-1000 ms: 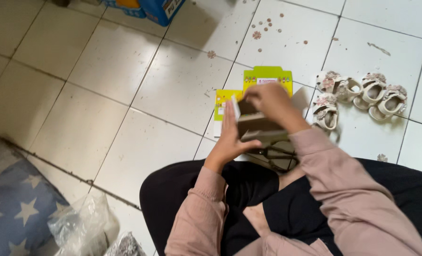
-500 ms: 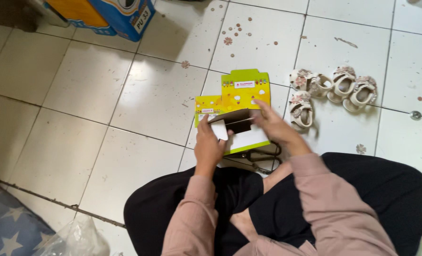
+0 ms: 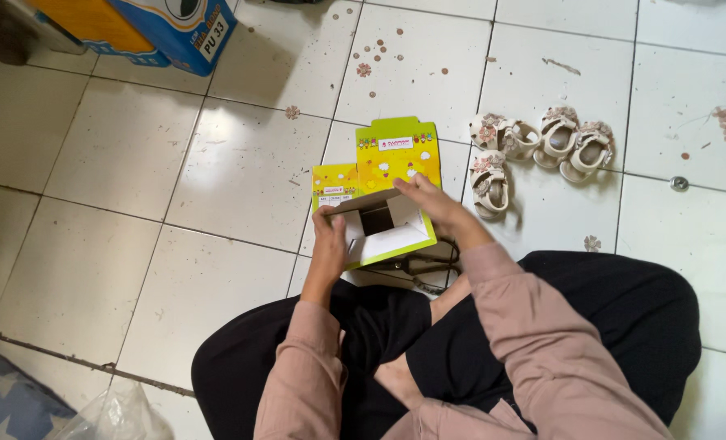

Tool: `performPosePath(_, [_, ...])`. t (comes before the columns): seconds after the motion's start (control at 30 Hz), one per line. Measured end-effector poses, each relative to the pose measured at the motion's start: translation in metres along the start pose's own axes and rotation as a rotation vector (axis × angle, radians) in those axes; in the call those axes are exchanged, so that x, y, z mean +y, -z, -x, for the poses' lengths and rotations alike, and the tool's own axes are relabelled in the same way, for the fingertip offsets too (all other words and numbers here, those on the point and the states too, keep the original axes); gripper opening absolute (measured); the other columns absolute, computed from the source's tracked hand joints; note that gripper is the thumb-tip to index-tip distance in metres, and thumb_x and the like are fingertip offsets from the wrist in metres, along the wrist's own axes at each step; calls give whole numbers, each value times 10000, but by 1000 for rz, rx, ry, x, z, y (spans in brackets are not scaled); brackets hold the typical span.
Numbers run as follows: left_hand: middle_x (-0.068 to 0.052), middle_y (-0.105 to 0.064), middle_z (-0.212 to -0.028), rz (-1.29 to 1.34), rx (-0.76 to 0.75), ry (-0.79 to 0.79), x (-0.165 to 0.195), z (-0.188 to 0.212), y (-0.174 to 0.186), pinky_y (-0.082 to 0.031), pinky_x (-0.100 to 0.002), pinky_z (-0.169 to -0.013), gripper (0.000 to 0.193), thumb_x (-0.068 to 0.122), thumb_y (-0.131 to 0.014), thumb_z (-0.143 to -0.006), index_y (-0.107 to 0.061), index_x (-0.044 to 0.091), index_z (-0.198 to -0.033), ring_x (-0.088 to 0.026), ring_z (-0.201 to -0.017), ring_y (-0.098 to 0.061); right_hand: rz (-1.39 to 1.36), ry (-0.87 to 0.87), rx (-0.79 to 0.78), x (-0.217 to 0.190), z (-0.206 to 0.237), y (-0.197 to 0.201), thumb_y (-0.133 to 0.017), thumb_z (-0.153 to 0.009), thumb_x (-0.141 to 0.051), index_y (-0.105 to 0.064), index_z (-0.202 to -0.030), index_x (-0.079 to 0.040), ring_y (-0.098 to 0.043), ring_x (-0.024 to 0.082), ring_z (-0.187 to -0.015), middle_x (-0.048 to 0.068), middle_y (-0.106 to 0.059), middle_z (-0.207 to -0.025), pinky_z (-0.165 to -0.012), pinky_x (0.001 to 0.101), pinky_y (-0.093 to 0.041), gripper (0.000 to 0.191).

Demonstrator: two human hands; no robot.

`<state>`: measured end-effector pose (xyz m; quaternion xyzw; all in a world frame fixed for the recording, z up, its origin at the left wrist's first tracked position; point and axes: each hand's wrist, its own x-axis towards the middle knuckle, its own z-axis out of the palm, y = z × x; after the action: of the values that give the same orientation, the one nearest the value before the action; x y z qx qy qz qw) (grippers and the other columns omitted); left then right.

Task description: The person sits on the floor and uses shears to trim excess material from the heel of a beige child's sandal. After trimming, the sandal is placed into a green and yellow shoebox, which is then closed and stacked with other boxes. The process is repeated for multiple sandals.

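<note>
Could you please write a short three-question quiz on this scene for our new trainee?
1. True or false: both hands touch the box.
2. How many sandals lie on the floor?
3. The sandals lie on which side of the box: A) the person's left, B) the person's right?

Key:
1. True: left hand holds its near edge, right hand its lid side.
2. Four.
3. B.
</note>
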<state>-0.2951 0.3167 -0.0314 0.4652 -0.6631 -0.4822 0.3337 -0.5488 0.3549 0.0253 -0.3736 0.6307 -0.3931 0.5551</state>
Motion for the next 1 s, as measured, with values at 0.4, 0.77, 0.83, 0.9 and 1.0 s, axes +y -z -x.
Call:
performPosePath(0.4, [-206, -576, -1299, -170, 51, -21, 53, 19, 6, -515, -430, -945, 552, 184, -734, -885, -410, 43, -1308, -352, -1176, -606, 550, 113, 196, -1, 34, -13, -841, -776, -428, -534, -1274, -116, -700, 358, -1050, 208, -718, -1095, -894, 430, -545, 663])
performPosePath(0.77, [-309, 88, -1687, -331, 191, -336, 92, 8, 11, -502, -470, -1099, 835, 173, -844, -870, -402, 197, -1579, -524, -1417, -411, 944, 613, 318, -47, 66, -6, -833, -770, -123, -791, -856, -130, -567, 297, -1079, 54, -641, -954, -938, 399, -531, 96])
performPosePath(0.83, [-298, 149, -1661, -339, 11, -137, 90, -3, 9, -532, -448, -1029, 1117, 218, -892, -728, -199, 205, -1604, -497, -1368, -446, 992, 348, 228, -46, 60, -13, -843, -715, -184, -806, -816, -124, -568, 307, -1082, 63, -649, -946, -898, 419, -536, 124])
performPosePath(0.9, [-290, 169, -1656, -362, -95, -41, 86, -11, 9, -556, -432, -975, 1279, 244, -922, -661, -76, 208, -1620, -479, -1345, -466, 1087, 239, 197, -43, 49, -19, -841, -708, -315, -812, -801, -116, -566, 338, -1078, 76, -658, -940, -869, 446, -532, 222])
performPosePath(1.0, [-278, 126, -1672, -404, -111, -52, 79, -20, 7, -579, -422, -921, 1304, 257, -932, -673, -40, 213, -1624, -471, -1358, -465, 1250, 249, 191, -34, 9, -31, -784, -827, -478, -797, -910, -104, -598, 367, -1087, 102, -695, -1002, -894, 468, -523, 384])
